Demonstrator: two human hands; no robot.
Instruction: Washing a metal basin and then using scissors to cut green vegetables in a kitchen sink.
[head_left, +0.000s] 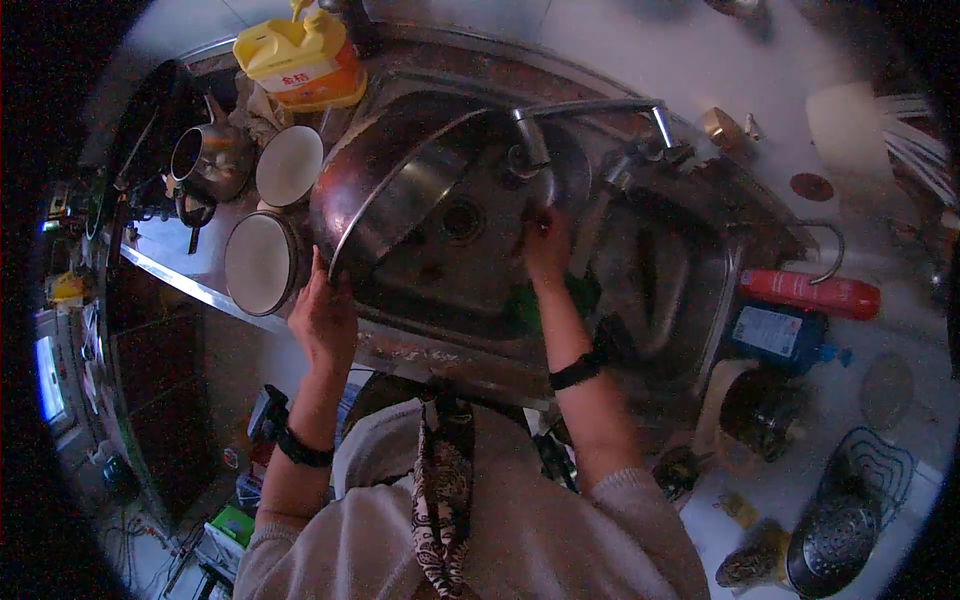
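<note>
My left hand (324, 319) grips the near rim of a large metal basin (352, 191), thumb against its edge. The basin is tilted up on its side over the left part of a stainless steel sink (465, 289). Further right, my right hand (546, 244) is over the sink below the faucet (532, 139). Its fingers are dark and blurred, so I cannot tell whether they hold something. A green thing (574, 296) lies partly hidden under my right wrist. Between the basin and that hand, the sink drain (461, 219) shows.
Two pale round dishes (259, 262) and a metal kettle (214, 161) stand left of the basin. Behind is a yellow jug (300, 64). A second sink bowl (660, 262) lies right. Beyond it are a red bottle (810, 294) and a dark-blue container (776, 334).
</note>
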